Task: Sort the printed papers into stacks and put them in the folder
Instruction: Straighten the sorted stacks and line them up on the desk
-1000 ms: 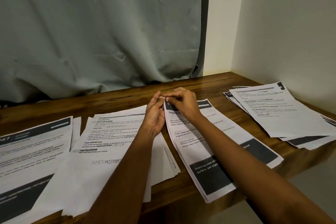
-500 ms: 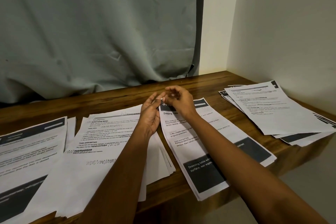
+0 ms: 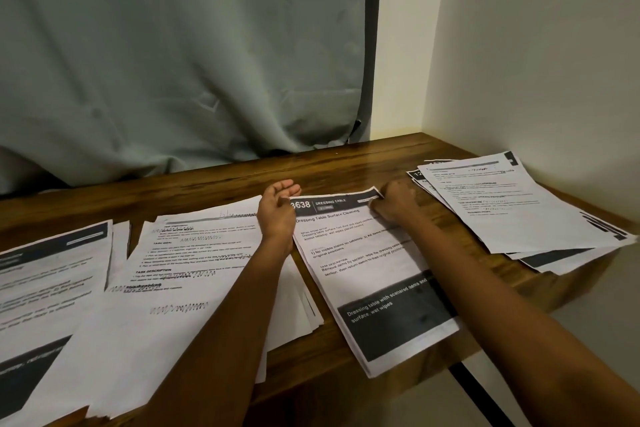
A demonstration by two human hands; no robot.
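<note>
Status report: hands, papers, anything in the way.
Right hand pinches top-right corner of Dressing Table sheet; left hand at its top-left corner, grip unclear. Sheet on desk, overhanging near edge. Folder not in view; nothing blocking.
</note>
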